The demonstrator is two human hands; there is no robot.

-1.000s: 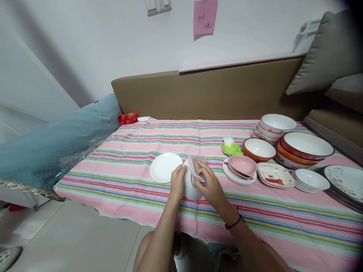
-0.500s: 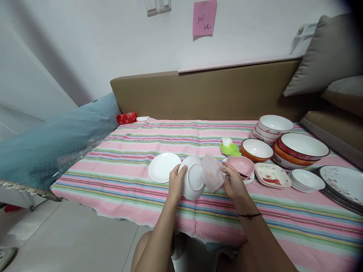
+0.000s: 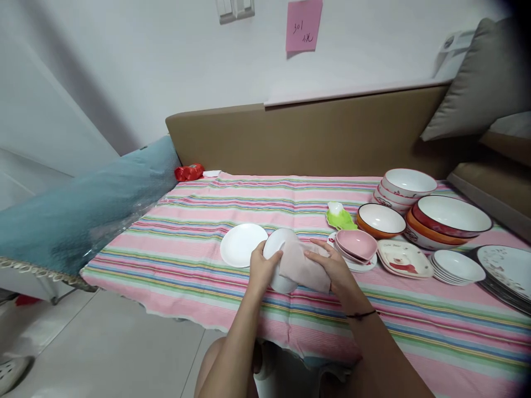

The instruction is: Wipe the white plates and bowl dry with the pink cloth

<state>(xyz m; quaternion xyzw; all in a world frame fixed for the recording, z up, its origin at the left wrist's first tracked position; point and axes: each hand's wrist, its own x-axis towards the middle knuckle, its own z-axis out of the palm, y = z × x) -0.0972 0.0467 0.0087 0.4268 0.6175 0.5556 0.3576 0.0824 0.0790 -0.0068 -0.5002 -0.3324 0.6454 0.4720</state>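
Head view shows the left hand [image 3: 261, 269] gripping a white dish [image 3: 274, 241] by its edge, the right hand [image 3: 334, 267] grasping a pale cloth [image 3: 305, 266] that covers the dish between both hands' fingers, and a white plate [image 3: 242, 246] just left of the left fingers.
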